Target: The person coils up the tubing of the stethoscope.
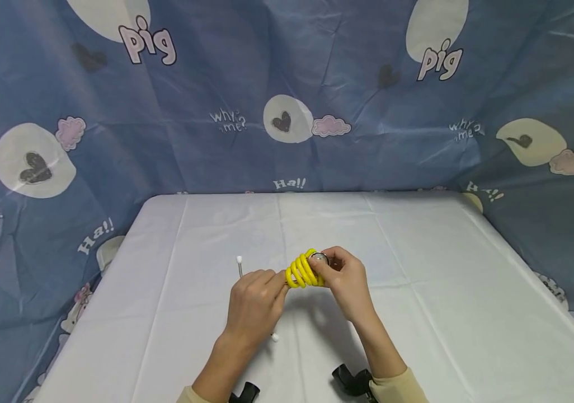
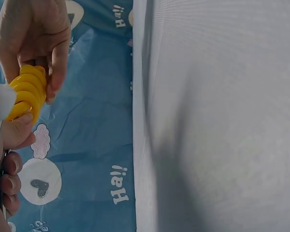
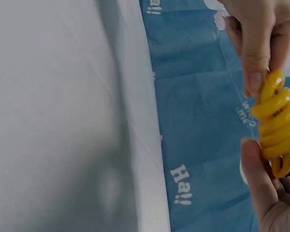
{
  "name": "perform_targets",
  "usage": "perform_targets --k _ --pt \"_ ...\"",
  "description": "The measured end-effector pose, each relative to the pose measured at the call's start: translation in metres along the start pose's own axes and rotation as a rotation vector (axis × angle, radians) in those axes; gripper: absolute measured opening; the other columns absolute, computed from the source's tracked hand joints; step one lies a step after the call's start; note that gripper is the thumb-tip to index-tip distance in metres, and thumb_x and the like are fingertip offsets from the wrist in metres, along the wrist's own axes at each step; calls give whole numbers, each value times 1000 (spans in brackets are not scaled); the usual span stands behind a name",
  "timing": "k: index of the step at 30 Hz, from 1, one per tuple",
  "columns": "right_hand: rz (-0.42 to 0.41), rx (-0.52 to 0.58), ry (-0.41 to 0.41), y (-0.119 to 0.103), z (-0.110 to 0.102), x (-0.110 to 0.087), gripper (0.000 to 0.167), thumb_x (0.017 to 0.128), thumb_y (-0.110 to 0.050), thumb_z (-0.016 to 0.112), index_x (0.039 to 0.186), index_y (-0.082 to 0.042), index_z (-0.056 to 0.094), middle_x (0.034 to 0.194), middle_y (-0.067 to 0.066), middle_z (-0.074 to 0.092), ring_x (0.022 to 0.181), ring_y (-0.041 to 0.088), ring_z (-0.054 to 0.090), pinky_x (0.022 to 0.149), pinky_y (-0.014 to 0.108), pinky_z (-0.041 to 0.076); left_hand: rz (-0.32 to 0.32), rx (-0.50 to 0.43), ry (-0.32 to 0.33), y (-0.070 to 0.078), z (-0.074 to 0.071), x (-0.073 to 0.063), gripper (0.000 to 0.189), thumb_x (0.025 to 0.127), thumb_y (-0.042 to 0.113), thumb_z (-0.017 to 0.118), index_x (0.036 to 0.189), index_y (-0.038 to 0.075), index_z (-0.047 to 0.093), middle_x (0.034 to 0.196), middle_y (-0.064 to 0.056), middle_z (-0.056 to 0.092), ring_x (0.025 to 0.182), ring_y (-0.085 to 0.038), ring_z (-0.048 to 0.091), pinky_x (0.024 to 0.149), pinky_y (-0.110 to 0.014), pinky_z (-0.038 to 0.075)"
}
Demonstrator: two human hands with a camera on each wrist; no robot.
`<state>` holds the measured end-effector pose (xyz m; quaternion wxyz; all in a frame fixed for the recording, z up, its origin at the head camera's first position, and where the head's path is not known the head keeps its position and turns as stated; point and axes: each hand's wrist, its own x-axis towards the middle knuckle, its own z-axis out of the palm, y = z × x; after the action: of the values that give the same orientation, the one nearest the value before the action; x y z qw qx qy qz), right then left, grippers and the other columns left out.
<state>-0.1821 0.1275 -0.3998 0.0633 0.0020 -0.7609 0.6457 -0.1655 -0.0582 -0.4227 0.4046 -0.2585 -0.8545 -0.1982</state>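
Over the middle of the table both hands hold a glossy yellow coil (image 1: 301, 272), which looks like a thick coiled cable. My left hand (image 1: 253, 302) pinches its left end. A thin metal rod with white tips (image 2: 3, 101) passes through the curled left fingers, sticking out on both sides of the hand in the head view; whether it joins the coil I cannot tell. At the other end my right hand (image 1: 348, 280) grips the coil with thumb and fingers. A round, shiny metal-rimmed part (image 1: 320, 257) shows by the right thumb.
A white cloth covers the table (image 1: 418, 235). Behind and beside it hangs a blue printed curtain (image 1: 287, 67). Black wrist-worn devices (image 1: 352, 382) show by both forearms at the lower edge.
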Motion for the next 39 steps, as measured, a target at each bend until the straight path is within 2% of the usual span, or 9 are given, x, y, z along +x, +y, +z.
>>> perform_targets --k 5,12,16,21,25,29,36,39 --pt "-28 -30 15 -1 -1 1 20 86 -21 78 91 -5 67 77 9 60 67 18 57 59 35 56 5 -10 -8 -1 -2 1 6 79 8 75 84 12 73 59 6 51 54 -11 47 54 -28 41" --pt "-61 -59 57 0 3 0 16 88 -17 75 90 -5 66 72 8 57 61 16 56 53 29 53 24 -16 7 -1 -2 1 7 78 10 77 85 12 74 59 6 52 52 -11 47 53 -27 41" --pt "-83 -113 88 -2 3 -1 15 89 -18 75 90 -6 66 72 8 58 60 17 56 52 27 52 18 -15 -16 -1 -1 1 7 80 13 77 86 12 74 59 6 51 53 -11 48 53 -28 42" --pt "-14 -39 30 -2 0 0 19 88 -18 75 91 -2 65 78 7 54 67 16 57 56 29 56 -10 -13 -53 -1 -2 0 5 79 12 78 81 13 73 57 9 48 50 -6 39 50 -24 38" --pt "28 8 -21 0 0 1 22 89 -18 75 93 0 64 83 8 52 71 17 60 60 35 60 -45 -16 -87 -3 -1 -2 11 79 10 77 72 15 70 56 10 43 52 -5 32 50 -22 34" --pt "17 -17 -39 2 0 3 22 89 -20 75 93 -1 65 85 11 56 69 18 62 62 40 60 -79 -7 -130 -5 -1 -2 17 80 9 75 67 17 66 56 10 39 53 -5 30 52 -23 33" --pt "33 -70 -101 7 -2 5 18 91 -15 71 102 -2 68 93 13 64 77 19 61 66 35 59 -140 -3 -186 -6 0 -3 19 78 8 76 66 18 66 57 11 41 55 -5 32 54 -24 35" --pt "44 -78 -113 9 -3 5 21 91 -14 69 106 0 68 93 13 64 80 20 59 72 41 59 -157 5 -201 -7 1 -3 16 78 9 77 68 17 68 58 11 44 56 -5 34 56 -25 38"
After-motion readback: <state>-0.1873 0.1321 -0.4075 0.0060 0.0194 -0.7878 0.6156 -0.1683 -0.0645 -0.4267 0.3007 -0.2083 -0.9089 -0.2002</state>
